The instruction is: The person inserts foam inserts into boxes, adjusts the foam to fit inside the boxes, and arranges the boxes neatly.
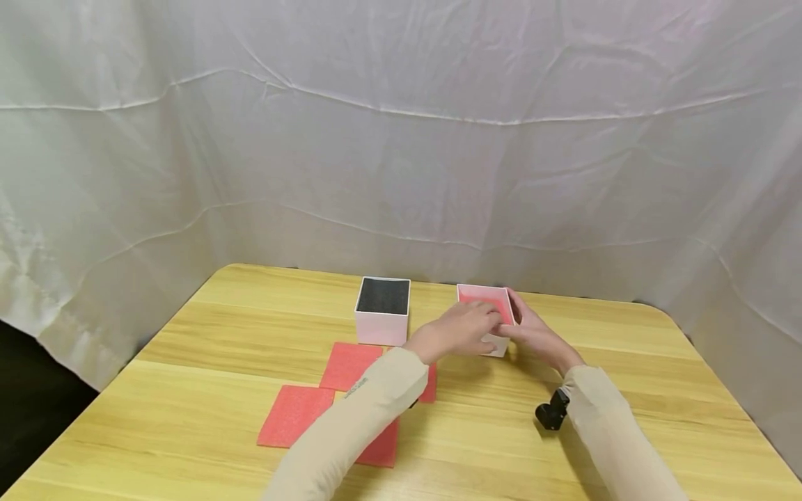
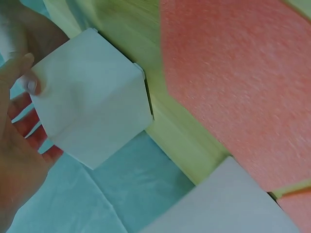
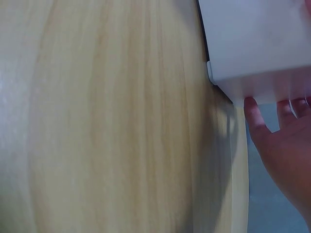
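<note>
Flanking pink box [image 1: 487,313]: black-lined box [image 1: 383,309], foam sheets [image 1: 294,415]

A small white box [image 1: 489,316] with a pink lining stands open and upright near the far edge of the table [image 1: 626,390], right of centre. Its inside seems to hold a pink pad, though that is partly hidden.

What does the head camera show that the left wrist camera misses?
Only the head view shows the box's red inside, the second box with a dark inside, the right hand and the backdrop cloth. Only the left wrist view shows the left thumb pressed on the box's white wall. Both show the left hand, red foam sheets and the wooden table.
</note>
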